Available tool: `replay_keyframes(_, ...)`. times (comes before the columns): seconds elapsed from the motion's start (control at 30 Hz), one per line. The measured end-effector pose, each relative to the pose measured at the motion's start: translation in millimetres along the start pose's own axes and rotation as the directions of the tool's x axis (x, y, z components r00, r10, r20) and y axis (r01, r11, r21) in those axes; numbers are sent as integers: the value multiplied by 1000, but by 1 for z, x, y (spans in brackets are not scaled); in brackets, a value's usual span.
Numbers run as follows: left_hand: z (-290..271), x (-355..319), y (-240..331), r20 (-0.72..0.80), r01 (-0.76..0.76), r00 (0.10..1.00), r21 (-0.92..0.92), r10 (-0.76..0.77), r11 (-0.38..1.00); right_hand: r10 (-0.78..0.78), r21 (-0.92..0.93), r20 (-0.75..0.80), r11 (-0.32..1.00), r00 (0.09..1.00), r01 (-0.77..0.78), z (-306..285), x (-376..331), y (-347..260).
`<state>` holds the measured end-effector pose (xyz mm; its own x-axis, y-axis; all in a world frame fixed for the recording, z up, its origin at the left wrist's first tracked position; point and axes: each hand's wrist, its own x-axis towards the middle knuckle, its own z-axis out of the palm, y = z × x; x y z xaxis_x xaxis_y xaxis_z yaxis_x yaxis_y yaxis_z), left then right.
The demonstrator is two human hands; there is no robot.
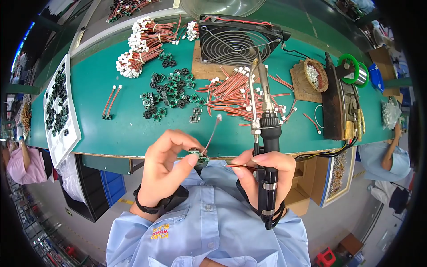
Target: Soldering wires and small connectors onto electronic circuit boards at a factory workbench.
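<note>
Presently the small green circuit board (200,155), square with a black part on it, sat pinched between the thumb and fingertips of the left hand (165,162), above the near edge of the table and well to the left of the right hand (282,165). A thin lead (211,137) rose from beside the board to a white plug (218,118) pointing far. The left hand was half curled, its pinch almost closed. The right hand was wrapped around the soldering iron (269,133), whose smooth black handle stood nearly upright, its slim metal end pointing far; a thin reddish wire (241,166) stuck out leftward by the thumb and fingers.

Farther off, on the matte green tabletop (133,133), glossy red-and-black leads (229,91) lay fanned in a loose heap, with blocky little boards (171,91) scattered to their left. Banded bundles (144,40) with white plastic plugs lay beyond. A black fan (240,42) with a ringed wire guard stood at the far side; rightward sat a woven basket (325,82) of pale beads, and at far left a white tray (62,144) held more boards.
</note>
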<state>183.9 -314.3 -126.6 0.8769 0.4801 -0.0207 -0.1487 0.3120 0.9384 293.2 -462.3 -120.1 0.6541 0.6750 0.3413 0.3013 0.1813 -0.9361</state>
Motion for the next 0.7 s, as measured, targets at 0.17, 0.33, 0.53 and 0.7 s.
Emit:
replay_keyframes(0.17,14,-4,20,82,-175,984,625,158,761,-138,-128,14,982,990,138,1,3,11)
replay_keyframes(0.33,17,-1,23,223,-295,955,682,194,669,-249,-169,70,951,966,258,-1,3,17)
replay_keyframes(0.53,15,-2,24,228,-283,959,720,169,633,-233,-207,132,944,964,256,-1,3,12)
replay_keyframes(0.7,18,-2,20,228,-305,952,713,203,632,-173,-133,40,975,984,177,3,5,9)
